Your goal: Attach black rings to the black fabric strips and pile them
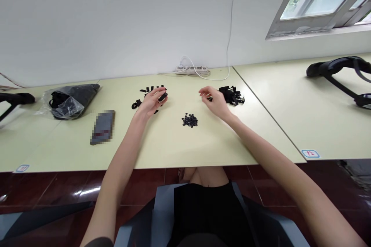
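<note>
My left hand [150, 102] is closed around a short black strap piece [162, 97], which shows between the thumb and fingers. Beneath and around that hand, several loose black strap pieces [136, 104] are scattered on the table. My right hand [214, 101] is loosely curved with its fingers apart, beside a heap of black strap pieces [232, 95]. A bit of black shows under its palm; I cannot tell whether it touches the hand. Between the hands and nearer to me lies a small pile of black ring-like pieces [190, 120].
A power strip [192, 70] with a white cable lies against the wall. On the left are a dark blurred packet [103, 127] and a clear plastic bag [71, 102] with black material. A black curved frame [342, 75] stands at the far right. The pale table [174, 150] ends before my lap.
</note>
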Motion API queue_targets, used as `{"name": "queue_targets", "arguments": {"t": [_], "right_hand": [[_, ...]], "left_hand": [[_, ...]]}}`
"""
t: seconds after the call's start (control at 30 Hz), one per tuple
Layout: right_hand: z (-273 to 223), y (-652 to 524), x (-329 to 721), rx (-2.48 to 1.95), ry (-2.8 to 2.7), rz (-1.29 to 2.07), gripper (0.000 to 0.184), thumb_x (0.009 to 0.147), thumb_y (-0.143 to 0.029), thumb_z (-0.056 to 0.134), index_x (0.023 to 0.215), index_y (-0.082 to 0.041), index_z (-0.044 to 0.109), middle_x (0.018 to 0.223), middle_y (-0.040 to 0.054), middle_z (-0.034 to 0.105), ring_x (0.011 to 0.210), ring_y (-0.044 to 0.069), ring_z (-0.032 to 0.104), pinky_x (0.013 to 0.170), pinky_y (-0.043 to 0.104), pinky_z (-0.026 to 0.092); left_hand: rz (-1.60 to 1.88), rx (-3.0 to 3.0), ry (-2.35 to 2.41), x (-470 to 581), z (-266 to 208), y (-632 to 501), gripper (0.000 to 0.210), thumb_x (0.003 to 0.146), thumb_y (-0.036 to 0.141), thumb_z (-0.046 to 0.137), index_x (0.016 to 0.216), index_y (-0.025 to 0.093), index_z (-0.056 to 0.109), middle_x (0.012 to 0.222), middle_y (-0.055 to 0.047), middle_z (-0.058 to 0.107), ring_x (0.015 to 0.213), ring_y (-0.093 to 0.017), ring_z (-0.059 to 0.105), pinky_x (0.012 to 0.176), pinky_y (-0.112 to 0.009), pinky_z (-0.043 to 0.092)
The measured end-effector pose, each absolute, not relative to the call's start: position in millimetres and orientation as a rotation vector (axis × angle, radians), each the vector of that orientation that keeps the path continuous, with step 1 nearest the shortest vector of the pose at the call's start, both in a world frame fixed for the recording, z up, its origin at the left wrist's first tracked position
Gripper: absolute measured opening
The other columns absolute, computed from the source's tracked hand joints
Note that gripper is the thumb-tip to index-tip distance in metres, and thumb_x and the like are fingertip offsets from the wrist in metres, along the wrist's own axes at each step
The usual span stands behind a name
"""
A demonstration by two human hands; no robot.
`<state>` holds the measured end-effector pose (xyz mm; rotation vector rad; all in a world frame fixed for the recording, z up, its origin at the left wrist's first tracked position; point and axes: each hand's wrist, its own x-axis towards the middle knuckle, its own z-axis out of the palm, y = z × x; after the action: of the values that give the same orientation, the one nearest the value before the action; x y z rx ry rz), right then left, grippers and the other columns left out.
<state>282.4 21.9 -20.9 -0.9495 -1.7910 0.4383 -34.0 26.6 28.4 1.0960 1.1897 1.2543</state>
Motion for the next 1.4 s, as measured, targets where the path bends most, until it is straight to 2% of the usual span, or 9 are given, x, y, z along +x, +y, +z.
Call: {"name": "queue_targets", "arguments": {"t": [0.1,0.2,0.3,0.47,0.63,0.9,1.13,1.4], "right_hand": [[-19.7,-0.8,259.8,-0.886,-1.984,0.462,0.029,0.105,-0.028,0.066,0.134,-0.028,0.068,0.13,0.0092,0.075,0.103,0.026,0.075,0.095,0.044,0.063],[-17.6,-17.0,246.8,-0.854,-2.078,0.44,0.031,0.11,-0.033,0.068,0.141,-0.031,0.065,0.139,0.0096,0.072,0.106,0.026,0.075,0.094,0.043,0.062],[-16.8,-22.1,244.7,-0.824,-2.095,0.382,0.024,0.113,-0.035,0.067,0.137,-0.03,0.066,0.134,0.0097,0.071,0.104,0.026,0.074,0.092,0.042,0.061],[-17.9,-21.9,246.0,-0.796,-2.097,0.288,0.017,0.112,-0.037,0.072,0.126,-0.028,0.067,0.123,0.0098,0.072,0.102,0.027,0.071,0.089,0.041,0.059],[-16.9,-23.1,245.2,-0.783,-2.103,0.243,0.01,0.113,-0.031,0.07,0.122,-0.028,0.067,0.119,0.0091,0.071,0.104,0.027,0.069,0.088,0.04,0.059],[-15.9,-20.3,248.9,-0.693,-2.165,0.186,0.013,0.112,-0.034,0.075,0.122,-0.028,0.069,0.118,0.0099,0.071,0.106,0.029,0.068,0.088,0.041,0.058],[-16.5,-18.5,248.7,-0.71,-2.149,0.14,0.009,0.115,-0.025,0.065,0.122,-0.028,0.07,0.112,0.009,0.072,0.105,0.029,0.068,0.088,0.042,0.058],[-17.4,-17.4,249.3,-0.69,-2.127,0.193,0.005,0.115,-0.025,0.067,0.111,-0.027,0.067,0.103,0.0067,0.073,0.101,0.028,0.068,0.084,0.04,0.055]], "left_hand": [[1.156,1.013,1.023,-12.0,19.6,19.7,0.012,0.092,0.016,0.088,0.102,0.017,0.081,0.117,-0.008,0.076,0.108,-0.017,0.071,0.115,-0.041,0.061],[1.025,1.043,0.943,3.5,12.7,9.9,0.016,0.09,0.022,0.094,0.103,0.017,0.086,0.119,-0.008,0.076,0.108,-0.019,0.069,0.117,-0.043,0.057],[0.956,1.112,0.909,12.6,9.4,1.4,0.022,0.089,0.032,0.098,0.104,0.019,0.087,0.119,-0.007,0.076,0.111,-0.02,0.067,0.114,-0.042,0.056],[0.89,1.175,0.856,23.7,6.6,-7.2,0.039,0.087,0.05,0.101,0.109,0.021,0.088,0.123,-0.008,0.077,0.111,-0.022,0.068,0.096,-0.036,0.055],[0.884,1.18,0.824,30.8,3.6,-10.6,0.043,0.085,0.054,0.103,0.102,0.019,0.085,0.116,-0.008,0.077,0.108,-0.021,0.068,0.095,-0.035,0.053],[0.887,1.105,0.842,34.7,0.7,-11.7,0.046,0.085,0.054,0.104,0.108,0.019,0.087,0.118,-0.009,0.076,0.105,-0.021,0.069,0.097,-0.037,0.056],[0.942,1.07,0.857,34.4,-0.4,-11.0,0.037,0.086,0.046,0.103,0.106,0.019,0.089,0.111,-0.007,0.076,0.105,-0.018,0.067,0.097,-0.034,0.056],[0.952,1.095,0.834,33.1,3.2,-10.8,0.041,0.082,0.044,0.106,0.106,0.018,0.085,0.107,-0.008,0.079,0.11,-0.022,0.072,0.101,-0.038,0.055]]}}
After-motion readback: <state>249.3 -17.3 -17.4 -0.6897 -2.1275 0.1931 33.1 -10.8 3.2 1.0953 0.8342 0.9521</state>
